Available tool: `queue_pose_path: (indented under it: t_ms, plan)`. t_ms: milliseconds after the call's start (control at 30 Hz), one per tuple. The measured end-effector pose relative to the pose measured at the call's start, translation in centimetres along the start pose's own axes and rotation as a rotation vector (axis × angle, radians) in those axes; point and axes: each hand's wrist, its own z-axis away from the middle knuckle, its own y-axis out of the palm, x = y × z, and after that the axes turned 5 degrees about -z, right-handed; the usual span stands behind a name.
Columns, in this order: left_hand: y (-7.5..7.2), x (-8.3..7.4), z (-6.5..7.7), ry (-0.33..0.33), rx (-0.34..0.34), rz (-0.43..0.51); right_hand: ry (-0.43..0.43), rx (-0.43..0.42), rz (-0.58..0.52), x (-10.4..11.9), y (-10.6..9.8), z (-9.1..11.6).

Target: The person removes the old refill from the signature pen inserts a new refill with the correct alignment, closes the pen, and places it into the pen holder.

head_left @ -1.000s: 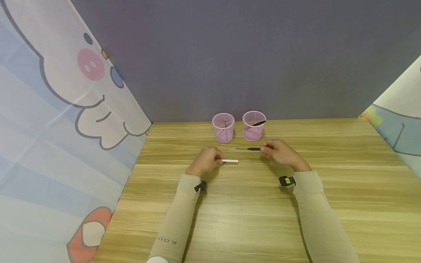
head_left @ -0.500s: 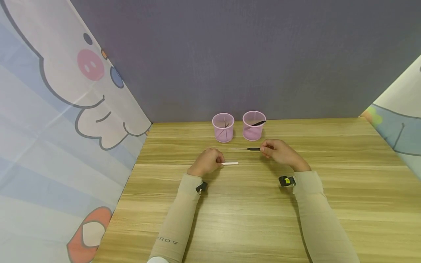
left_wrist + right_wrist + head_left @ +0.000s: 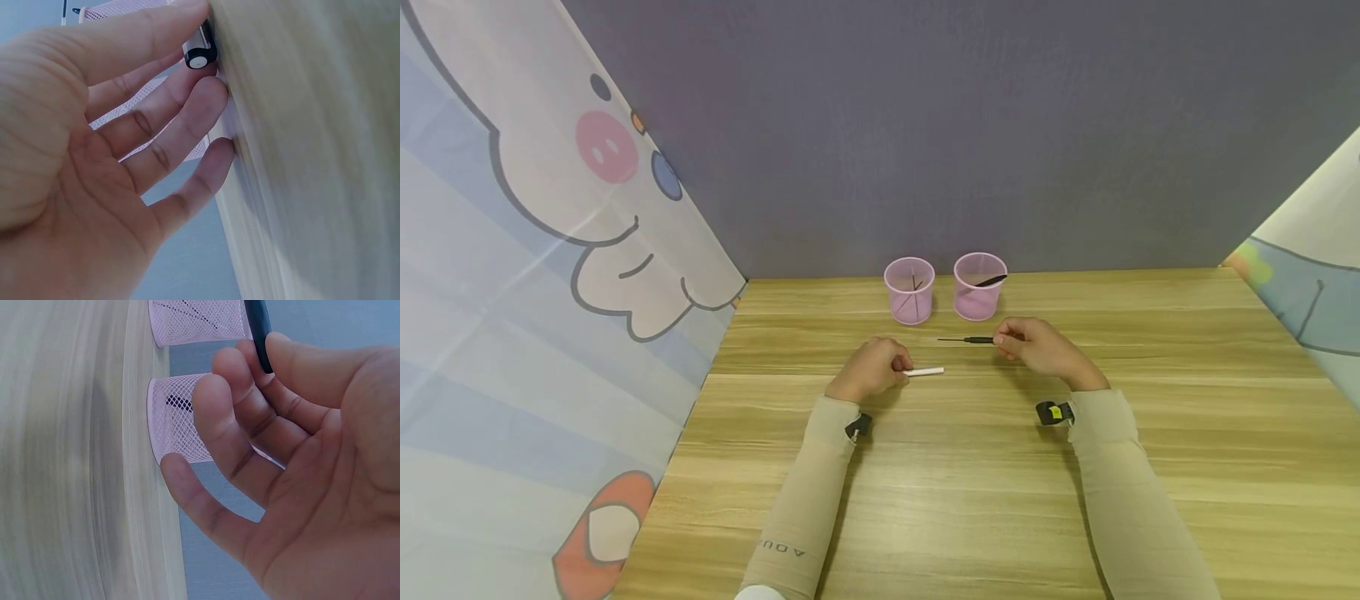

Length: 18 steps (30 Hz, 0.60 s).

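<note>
My left hand [image 3: 869, 368] pinches a slim white pen [image 3: 927, 372] between thumb and fingers, low over the table. The pen points right in the head view. Up close, the left wrist view shows its black end with a white round tip [image 3: 199, 62]. Across from it, my right hand [image 3: 1039, 347] pinches the black handle of a small screwdriver [image 3: 976, 340], its thin shaft pointing left, just in front of the cups. In the right wrist view the dark handle [image 3: 259, 337] sits between thumb and fingertips, while the other fingers curve loosely below.
Two pink mesh cups stand near the table's back edge. Several thin dark sticks lean inside the left cup [image 3: 904, 310]; a black slender object [image 3: 992, 282] rests over the rim of the right cup [image 3: 974, 307]. A grey panel [image 3: 970, 133] rises behind the wooden table [image 3: 970, 500].
The left hand has shifted slightly toward me with the pen, whose free end dipped and then rose a little. The right hand and screwdriver have stayed in place.
</note>
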Motion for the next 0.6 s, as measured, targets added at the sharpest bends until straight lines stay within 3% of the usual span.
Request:
queue_pose_path:
  t_ms: [333,600]
  plan:
    - [-0.29,0.02,0.2,-0.057,-0.012,0.028,0.006,0.0,0.004,-0.1,0.01,-0.09]
    - [-0.47,0.28,-0.09,0.001,-0.177,0.034,-0.004,-0.004,0.016,-0.19,0.05,-0.17]
